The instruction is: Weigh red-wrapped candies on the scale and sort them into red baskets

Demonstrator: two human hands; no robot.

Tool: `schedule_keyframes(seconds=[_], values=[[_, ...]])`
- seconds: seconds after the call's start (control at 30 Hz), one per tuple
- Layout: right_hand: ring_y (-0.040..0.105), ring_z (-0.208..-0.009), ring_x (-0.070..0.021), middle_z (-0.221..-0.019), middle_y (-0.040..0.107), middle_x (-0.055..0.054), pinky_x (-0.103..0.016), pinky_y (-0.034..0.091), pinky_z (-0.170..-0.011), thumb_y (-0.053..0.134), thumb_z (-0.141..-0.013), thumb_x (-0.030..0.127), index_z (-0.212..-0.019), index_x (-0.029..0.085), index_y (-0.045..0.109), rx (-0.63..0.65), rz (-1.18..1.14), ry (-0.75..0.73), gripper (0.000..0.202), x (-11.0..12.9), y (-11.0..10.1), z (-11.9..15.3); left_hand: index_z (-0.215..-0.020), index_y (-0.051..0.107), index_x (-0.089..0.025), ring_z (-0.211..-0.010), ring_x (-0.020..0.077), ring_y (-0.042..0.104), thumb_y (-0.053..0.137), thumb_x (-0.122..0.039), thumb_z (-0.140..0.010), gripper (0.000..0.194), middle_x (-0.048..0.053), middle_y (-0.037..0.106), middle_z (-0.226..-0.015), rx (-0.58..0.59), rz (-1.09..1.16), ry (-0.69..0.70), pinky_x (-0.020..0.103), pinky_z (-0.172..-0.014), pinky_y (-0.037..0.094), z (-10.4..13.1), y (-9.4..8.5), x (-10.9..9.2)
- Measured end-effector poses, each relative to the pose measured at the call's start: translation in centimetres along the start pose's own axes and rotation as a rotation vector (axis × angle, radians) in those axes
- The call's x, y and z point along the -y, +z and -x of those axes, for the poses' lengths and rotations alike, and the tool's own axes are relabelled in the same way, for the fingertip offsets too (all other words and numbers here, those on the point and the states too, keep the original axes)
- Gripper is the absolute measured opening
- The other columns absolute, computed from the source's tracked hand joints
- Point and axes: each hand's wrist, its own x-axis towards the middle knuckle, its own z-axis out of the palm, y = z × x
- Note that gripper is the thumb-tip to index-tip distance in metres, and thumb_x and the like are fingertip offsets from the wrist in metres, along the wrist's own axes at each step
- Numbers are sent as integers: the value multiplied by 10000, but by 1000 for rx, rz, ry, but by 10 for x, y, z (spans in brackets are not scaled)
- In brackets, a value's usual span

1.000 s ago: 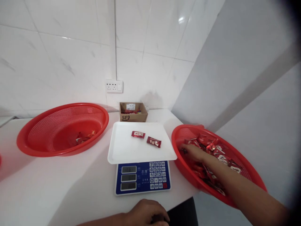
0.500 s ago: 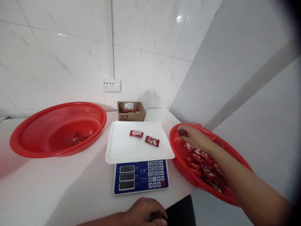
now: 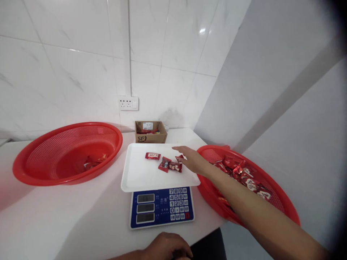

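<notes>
My right hand [image 3: 193, 159] is over the right side of the white tray [image 3: 138, 178], fingers apart. A small red packet [image 3: 179, 158] lies by its thumb and fingertips, partly hidden by them. To its left are a red-wrapped packet [image 3: 164, 164] and a dark red packet [image 3: 175, 167] touching each other. Another red packet [image 3: 152, 156] with a white label lies further left. The tray sits on a blue digital scale [image 3: 162, 207]. My left hand [image 3: 169, 247] is curled at the bottom edge of the view, and the inside of its grip is hidden.
To the right, partly behind my forearm, a red basket [image 3: 294, 213] holds many red packets. Another red basket [image 3: 35, 177] at left has a few packets inside. A small cardboard box [image 3: 151, 138] with packets stands behind the tray, below a wall socket [image 3: 128, 103].
My right hand has moved left from the right basket to over the tray. More red packets now lie on the tray. My left hand has stayed near the bottom edge.
</notes>
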Motion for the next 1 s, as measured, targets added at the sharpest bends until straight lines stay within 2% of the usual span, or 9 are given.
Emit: schedule_keyframes(seconds=[0.1, 0.17, 0.33, 0.47, 0.6, 0.67, 0.8, 0.93, 1.0], values=[[453, -1192, -248, -1336, 460, -125, -382, 363, -975, 504, -833, 168, -1333, 174, 420, 24, 44, 82, 508, -3, 6, 3, -979, 678, -158, -744, 165, 639, 393, -608, -837, 551, 103, 688, -837, 1, -3, 10, 222, -681, 489, 0, 2, 5], [498, -1143, -282, -1266, 528, -141, -414, 390, -938, 537, -816, 198, -1278, 161, 490, 65, 46, 88, 466, -1, 12, 7, -981, 679, -155, -743, 162, 638, 395, -605, -838, 551, 105, 688, -835, 0, 2, 16, 219, -686, 488, -1, 4, 8], [526, -1115, -212, -1236, 561, -79, -318, 412, -926, 532, -815, 201, -1203, 188, 558, 106, -13, -12, 389, 15, 20, 13, -969, 694, -159, -703, 145, 635, 430, -608, -816, 543, 97, 693, -822, -13, 15, 7, 193, -653, 483, -1, 6, 11], [364, -1272, -220, -1404, 361, -143, -330, 311, -1027, 518, -848, 277, -1292, 136, 476, 45, -48, -32, 467, 26, 25, 2, -974, 691, -160, -727, 154, 636, 440, -581, -825, 513, 99, 694, -841, -16, 9, 4, 202, -666, 484, 0, 4, 6], [87, -1369, -309, -1483, 216, -111, -482, 186, -1066, 527, -833, 434, -1358, 240, 400, 122, -5, -110, 574, 39, 38, -18, -964, 692, -146, -731, 157, 641, 443, -552, -835, 493, 108, 697, -855, -15, 9, 16, 199, -660, 480, 0, 3, 3], [35, -1366, -342, -1495, 195, -81, -564, 130, -1049, 500, -831, 492, -1371, 284, 373, 146, 42, -173, 592, 45, 45, -26, -954, 694, -141, -737, 160, 643, 442, -549, -837, 493, 111, 699, -848, -20, 4, 26, 199, -664, 479, 1, 4, 5], [190, -1337, -342, -1451, 313, -74, -597, 120, -1034, 456, -849, 515, -1322, 266, 450, 176, 98, -268, 534, 49, 50, -27, -939, 699, -155, -720, 153, 643, 448, -556, -831, 485, 97, 702, -815, -25, -19, 31, 197, -656, 479, 0, 7, 11], [359, -1269, -260, -1360, 443, -99, -467, 268, -1033, 471, -863, 468, -1253, 231, 530, 101, 29, -288, 461, 30, 31, -10, -940, 699, -156, -713, 149, 640, 460, -541, -829, 467, 97, 702, -827, -29, -16, 25, 197, -650, 480, -1, 5, 9], [399, -1245, -204, -1340, 469, -78, -371, 314, -1029, 457, -881, 419, -1248, 222, 530, 18, -26, -209, 423, 9, 16, 1, -947, 695, -150, -732, 159, 641, 455, -536, -831, 469, 106, 700, -842, -27, -12, 22, 204, -654, 480, -1, 3, 6]])
